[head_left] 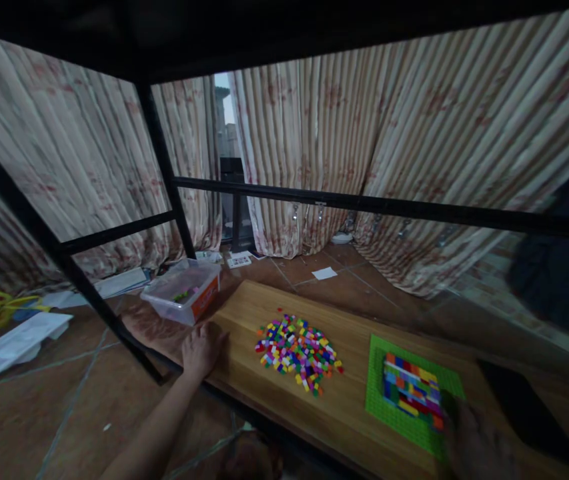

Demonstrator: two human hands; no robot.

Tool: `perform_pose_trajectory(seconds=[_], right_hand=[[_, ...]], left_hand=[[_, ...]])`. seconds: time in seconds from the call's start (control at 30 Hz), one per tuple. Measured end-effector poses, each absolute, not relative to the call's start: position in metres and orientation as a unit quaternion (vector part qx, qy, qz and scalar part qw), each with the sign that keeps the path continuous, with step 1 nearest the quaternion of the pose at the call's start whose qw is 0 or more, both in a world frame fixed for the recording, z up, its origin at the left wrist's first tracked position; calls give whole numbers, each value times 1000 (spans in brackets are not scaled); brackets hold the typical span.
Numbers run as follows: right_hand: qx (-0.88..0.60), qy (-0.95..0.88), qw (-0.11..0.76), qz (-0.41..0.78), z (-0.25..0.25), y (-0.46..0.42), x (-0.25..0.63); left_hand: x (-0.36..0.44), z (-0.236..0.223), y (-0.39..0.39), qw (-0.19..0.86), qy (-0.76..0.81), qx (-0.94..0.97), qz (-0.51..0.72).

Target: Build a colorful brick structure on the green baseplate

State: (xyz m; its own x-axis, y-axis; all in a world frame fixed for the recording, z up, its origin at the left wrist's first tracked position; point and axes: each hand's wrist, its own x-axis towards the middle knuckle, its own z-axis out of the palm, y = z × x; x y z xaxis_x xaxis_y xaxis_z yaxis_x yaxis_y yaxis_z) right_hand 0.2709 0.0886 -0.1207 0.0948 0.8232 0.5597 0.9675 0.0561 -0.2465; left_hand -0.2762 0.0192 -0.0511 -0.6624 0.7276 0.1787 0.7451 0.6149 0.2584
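My left hand [201,349] rests at the left end of a wooden board [244,300], its fingers loosely spread near the edge and nothing visible in them. To its right lies a loose heap of small coloured building bricks [299,353]. A green baseplate [377,387] sits farther right, carrying a multicoloured brick build [411,387]. My right hand [477,437] is over the right edge of the baseplate, close beside the build. It is dim and blurred, so I cannot tell what its fingers hold, if anything.
A clear plastic box [181,291] with a few bricks inside stands beyond my left hand. A dark flat object [529,410] lies right of the baseplate. Black metal frame bars [364,201] cross ahead and at left. White paper [324,273] lies on the tiled floor before curtains.
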Motion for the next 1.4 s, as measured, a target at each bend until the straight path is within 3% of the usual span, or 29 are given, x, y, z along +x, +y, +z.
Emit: perform_pose_trajectory(seconds=[0.07, 0.13, 0.43, 0.53, 0.63, 0.7, 0.77, 0.93, 1.2, 1.4], right_hand=[[-698, -674, 216, -113, -121, 94, 252], [-696, -686, 184, -106, -118, 98, 237], [-699, -692, 156, -97, -98, 94, 224], [-706, -677, 181, -105, -88, 92, 223], [-679, -674, 266, -119, -68, 88, 205], [-589, -733, 330, -82, -52, 84, 180], [-515, -786, 342, -21, -39, 80, 147], [-494, -821, 283, 35, -38, 80, 84], [-531, -804, 264, 49, -49, 89, 67], [-535, -722, 416, 138, -26, 93, 89]], left_hand=[[-279, -53, 19, 32, -898, -415, -143], [-281, -53, 19, 36, -895, -427, -126], [-288, -51, 18, 15, -898, -431, -87], [-287, -45, 11, 9, -893, -444, -69], [-269, -30, 13, 44, -904, -420, -67], [-242, -16, 27, 105, -880, -445, -128], [-205, -2, 51, 108, -820, -516, -224], [-115, 8, 106, -26, -681, -611, -402], [-93, -20, 118, -160, -662, -581, -446], [-84, -27, 125, -182, -633, -604, -449]])
